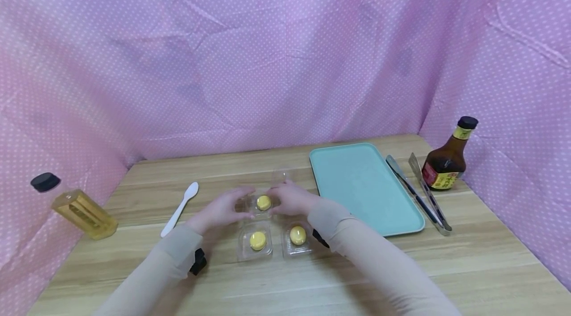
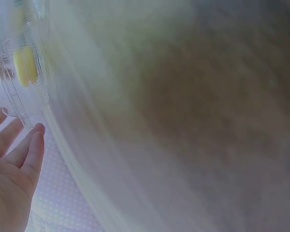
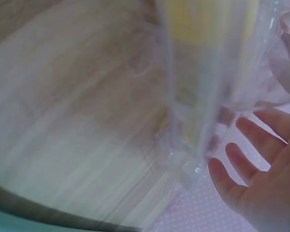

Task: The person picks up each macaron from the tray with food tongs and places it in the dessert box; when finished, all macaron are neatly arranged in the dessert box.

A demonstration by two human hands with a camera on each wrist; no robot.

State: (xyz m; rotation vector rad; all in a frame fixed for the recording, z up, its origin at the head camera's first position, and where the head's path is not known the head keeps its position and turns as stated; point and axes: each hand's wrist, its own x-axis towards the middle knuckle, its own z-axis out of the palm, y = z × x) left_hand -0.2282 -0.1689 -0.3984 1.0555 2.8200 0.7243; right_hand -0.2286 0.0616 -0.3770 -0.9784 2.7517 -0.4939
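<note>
Three clear plastic boxes, each with a small yellow cake inside, sit on the wooden table. The far box lies between my hands, and a clear lid seems to stand up behind it. My left hand touches its left side and my right hand its right side. In the left wrist view the left hand has straight fingers at the edge of the clear box. In the right wrist view the right hand has spread fingers beside the box. The other two boxes lie nearer me, untouched.
A teal tray lies right of the hands, with metal tongs and a brown sauce bottle beyond it. A white spoon and a yellow oil bottle are at the left. Pink dotted cloth walls the table on three sides.
</note>
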